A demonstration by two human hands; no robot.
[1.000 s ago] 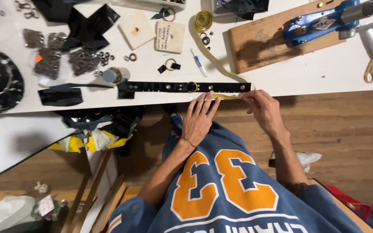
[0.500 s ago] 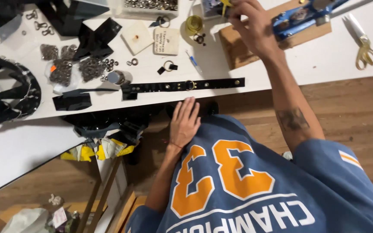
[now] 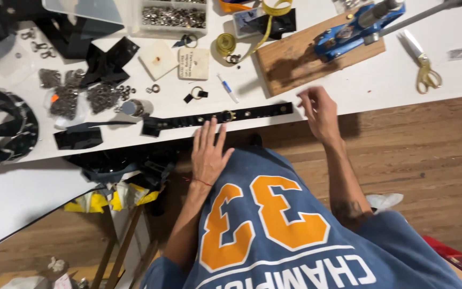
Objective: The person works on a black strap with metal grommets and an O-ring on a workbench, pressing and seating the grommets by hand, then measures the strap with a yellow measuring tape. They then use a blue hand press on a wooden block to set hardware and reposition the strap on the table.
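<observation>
A long black strap (image 3: 252,113) with metal studs and a brass ring lies along the front edge of the white table (image 3: 380,85). My left hand (image 3: 208,152) lies flat at the table edge, palm down. Its fingertips reach the strap just left of the ring and it holds nothing. My right hand (image 3: 319,109) hovers at the strap's right end with its fingers loosely spread and empty. A yellow tape measure (image 3: 225,44) lies partly coiled further back on the table.
A blue hand press (image 3: 351,29) sits on a wooden board (image 3: 295,61). Gold-handled scissors (image 3: 423,67) lie at the right. A clear box of rivets (image 3: 173,16), two pale square blocks (image 3: 193,64), black scraps and heaps of rings crowd the left. Wooden floor lies below.
My right hand carried the yellow tape measure from the strap to the back of the table, let it go there, and came back empty to the strap's right end. My left hand stayed at the edge.
</observation>
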